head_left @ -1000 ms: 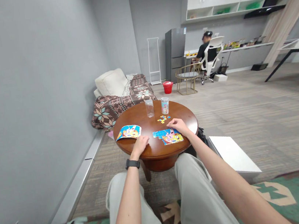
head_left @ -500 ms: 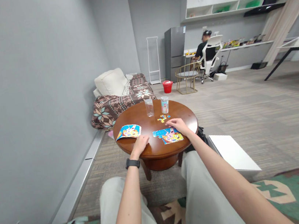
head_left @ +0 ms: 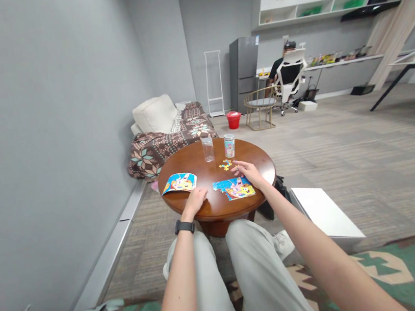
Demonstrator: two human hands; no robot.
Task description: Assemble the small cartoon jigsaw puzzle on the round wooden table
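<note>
My right hand (head_left: 247, 172) reaches over the upper right of a partly joined cartoon jigsaw puzzle (head_left: 240, 190), its fingers apart. Its fingertips are beside a small pile of loose puzzle pieces (head_left: 226, 164), and a piece under the fingertip may be hidden. My left hand (head_left: 197, 200), with a black watch on the wrist, rests with curled fingers at the table's near edge. Between it and the jars lies a curved picture sheet (head_left: 179, 182) with the same cartoon. A clear empty jar (head_left: 208, 150) and a labelled can (head_left: 230, 145) stand upright behind the pieces.
The round wooden table (head_left: 188, 154) stands before my knees. To its right is a white box (head_left: 325, 211) on the floor. Behind are a draped sofa (head_left: 174, 139), a red bucket (head_left: 234, 120) and a gold-framed chair (head_left: 260, 103). A person sits in a white office chair (head_left: 289, 74).
My right hand has moved slightly up toward the loose pieces, its fingers spreading and covering a stray piece. My legs have shifted on the seat. The left hand stays in place.
</note>
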